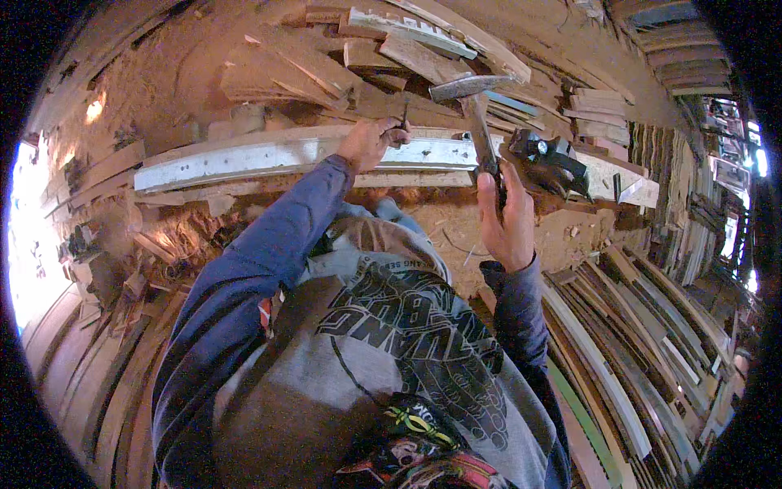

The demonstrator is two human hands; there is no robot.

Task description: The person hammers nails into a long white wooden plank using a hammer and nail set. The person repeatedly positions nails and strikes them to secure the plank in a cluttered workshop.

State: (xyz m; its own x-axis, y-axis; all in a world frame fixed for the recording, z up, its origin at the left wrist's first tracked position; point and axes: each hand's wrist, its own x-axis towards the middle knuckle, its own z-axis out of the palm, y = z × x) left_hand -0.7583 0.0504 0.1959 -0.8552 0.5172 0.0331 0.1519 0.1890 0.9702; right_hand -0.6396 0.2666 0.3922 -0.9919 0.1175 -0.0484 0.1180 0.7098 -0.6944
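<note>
One hammer (pixel 478 122) is clasped in right hand (pixel 509 218) | left hand (pixel 368 147), over white board (pixel 252 163), pinches slim dark piece (pixel 406 110)

The left arm (pixel 257 244) stretches toward 12 o'clock, left hand (pixel 371 145) pinching with curled fingers; the right forearm (pixel 524 314) rises, right hand (pixel 513 220) near 3 o'clock, clasped, thumb toward 12.

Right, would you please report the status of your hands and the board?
Left hand pinching thin dark piece at white board. Right hand gripping hammer by handle. Black tool right of hammer.
</note>
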